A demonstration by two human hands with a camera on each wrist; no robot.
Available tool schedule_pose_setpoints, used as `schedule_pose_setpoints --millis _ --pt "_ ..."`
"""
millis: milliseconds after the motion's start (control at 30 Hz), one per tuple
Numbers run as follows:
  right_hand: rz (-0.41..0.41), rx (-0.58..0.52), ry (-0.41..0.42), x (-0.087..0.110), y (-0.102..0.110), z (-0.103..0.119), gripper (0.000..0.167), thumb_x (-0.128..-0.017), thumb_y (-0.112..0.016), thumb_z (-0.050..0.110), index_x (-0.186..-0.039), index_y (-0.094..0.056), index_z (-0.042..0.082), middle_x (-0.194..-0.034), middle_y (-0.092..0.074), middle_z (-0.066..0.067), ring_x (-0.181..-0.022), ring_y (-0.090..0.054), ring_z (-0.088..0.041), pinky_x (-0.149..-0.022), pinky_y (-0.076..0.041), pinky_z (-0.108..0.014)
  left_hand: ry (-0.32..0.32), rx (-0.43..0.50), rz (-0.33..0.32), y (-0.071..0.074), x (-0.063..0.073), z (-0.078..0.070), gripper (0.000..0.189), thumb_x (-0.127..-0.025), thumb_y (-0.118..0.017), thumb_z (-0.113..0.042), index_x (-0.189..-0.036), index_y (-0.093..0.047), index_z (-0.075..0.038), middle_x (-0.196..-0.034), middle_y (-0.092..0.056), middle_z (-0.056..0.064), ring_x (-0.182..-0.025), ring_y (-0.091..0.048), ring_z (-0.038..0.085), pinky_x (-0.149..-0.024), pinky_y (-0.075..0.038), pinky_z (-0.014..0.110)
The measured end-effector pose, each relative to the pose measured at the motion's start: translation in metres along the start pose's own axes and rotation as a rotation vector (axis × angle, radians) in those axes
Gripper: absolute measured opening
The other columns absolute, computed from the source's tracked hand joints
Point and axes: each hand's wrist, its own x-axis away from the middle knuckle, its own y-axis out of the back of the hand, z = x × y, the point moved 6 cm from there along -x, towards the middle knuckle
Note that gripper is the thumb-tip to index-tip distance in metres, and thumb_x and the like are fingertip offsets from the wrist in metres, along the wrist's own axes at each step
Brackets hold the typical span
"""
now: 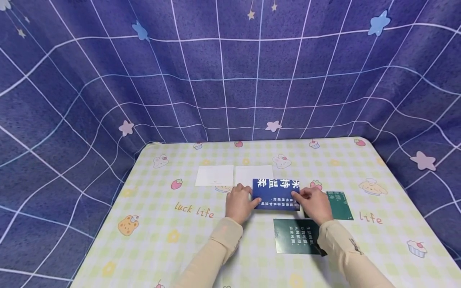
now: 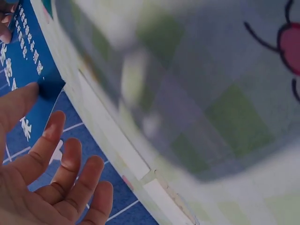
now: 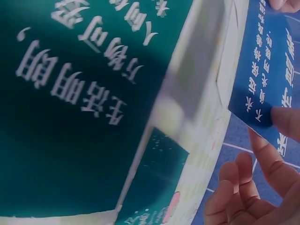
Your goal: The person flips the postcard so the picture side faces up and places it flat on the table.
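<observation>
A blue card (image 1: 275, 196) with white characters is held up over the table between both hands. My left hand (image 1: 239, 203) pinches its left edge, thumb on the printed face, as the left wrist view also shows the blue card (image 2: 35, 70). At the opposite edge my right hand (image 1: 316, 204) pinches the card between thumb and index finger; its other fingers (image 3: 243, 164) curl loosely. Below the right hand lies a green card (image 1: 293, 236) with white text, partly covered by the right sleeve. Another green card (image 1: 340, 206) lies farther right, partly behind the right hand.
Two white cards lie side by side toward the back, the left one (image 1: 215, 175) whole in view, the right one (image 1: 252, 172) partly behind the blue card. A checked, cartoon-printed cloth (image 1: 151, 248) covers the table. A blue grid-patterned curtain (image 1: 237, 92) hangs behind and at both sides.
</observation>
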Motion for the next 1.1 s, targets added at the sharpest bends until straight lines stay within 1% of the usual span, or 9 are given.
schedule_pose_setpoints --millis 100,267,433,500,633,733,967,1100 --pt "0.016 0.029 -0.018 -0.001 -0.004 -0.004 0.032 -0.096 -0.070 0.036 -0.082 -0.067 0.007 -0.074 -0.063 -0.003 -0.069 -0.054 -0.024 -0.067 -0.041 -0.038 0.012 -0.030 0.018 -0.007 0.001 -0.001 0.038 -0.085 -0.080 -0.044 -0.096 -0.071 -0.009 -0.095 -0.062 0.005 -0.092 -0.059 0.024 -0.081 -0.047 0.040" --pt "0.026 0.046 -0.048 -0.001 -0.010 -0.010 0.030 -0.096 -0.070 0.033 -0.079 -0.066 0.008 -0.068 -0.059 -0.001 -0.064 -0.052 -0.021 -0.060 -0.037 -0.034 0.002 -0.072 0.010 -0.014 0.004 -0.003 0.039 -0.082 -0.083 -0.043 -0.091 -0.069 -0.008 -0.088 -0.059 0.005 -0.086 -0.058 0.024 -0.077 -0.047 0.040" --pt "0.012 0.060 -0.073 -0.001 -0.014 -0.014 0.029 -0.095 -0.071 0.033 -0.080 -0.068 0.008 -0.068 -0.059 -0.001 -0.064 -0.053 -0.021 -0.058 -0.037 -0.034 -0.006 -0.130 -0.004 -0.020 0.007 -0.006 0.045 -0.081 -0.084 -0.043 -0.100 -0.073 -0.004 -0.090 -0.062 0.008 -0.087 -0.060 0.025 -0.077 -0.048 0.041" --pt "0.005 0.075 -0.091 -0.001 -0.014 -0.016 0.029 -0.095 -0.071 0.034 -0.080 -0.068 0.009 -0.068 -0.060 -0.002 -0.065 -0.053 -0.022 -0.057 -0.037 -0.034 -0.004 -0.158 0.001 -0.023 0.007 -0.007 0.047 -0.081 -0.083 -0.045 -0.104 -0.074 -0.004 -0.092 -0.064 0.009 -0.089 -0.061 0.025 -0.079 -0.049 0.041" --pt "0.001 0.104 -0.115 -0.001 -0.014 -0.017 0.030 -0.094 -0.072 0.036 -0.082 -0.069 0.008 -0.070 -0.061 -0.002 -0.066 -0.054 -0.022 -0.056 -0.037 -0.035 0.010 -0.180 0.024 -0.028 0.008 -0.007 0.051 -0.082 -0.082 -0.046 -0.110 -0.074 -0.004 -0.096 -0.065 0.009 -0.093 -0.061 0.025 -0.081 -0.050 0.042" --pt "0.001 0.122 -0.117 -0.001 -0.014 -0.016 0.030 -0.094 -0.072 0.036 -0.082 -0.071 0.008 -0.070 -0.062 -0.002 -0.065 -0.054 -0.022 -0.055 -0.038 -0.036 0.018 -0.182 0.028 -0.031 0.008 -0.008 0.052 -0.082 -0.082 -0.046 -0.111 -0.074 -0.004 -0.097 -0.065 0.009 -0.093 -0.061 0.025 -0.081 -0.049 0.041" --pt "0.002 0.152 -0.137 0.001 -0.014 -0.016 0.033 -0.094 -0.072 0.037 -0.075 -0.068 0.010 -0.065 -0.058 -0.002 -0.060 -0.053 -0.021 -0.052 -0.037 -0.035 0.009 -0.217 0.027 -0.034 0.008 -0.010 0.053 -0.082 -0.082 -0.048 -0.110 -0.074 -0.004 -0.096 -0.064 0.008 -0.092 -0.060 0.024 -0.082 -0.049 0.041" --pt "-0.010 0.165 -0.119 0.000 -0.015 -0.017 0.031 -0.092 -0.073 0.038 -0.079 -0.073 0.010 -0.069 -0.062 -0.003 -0.063 -0.055 -0.022 -0.051 -0.039 -0.037 0.018 -0.257 0.032 -0.035 0.009 -0.011 0.054 -0.080 -0.083 -0.050 -0.108 -0.073 -0.005 -0.095 -0.063 0.007 -0.091 -0.060 0.024 -0.081 -0.049 0.040"
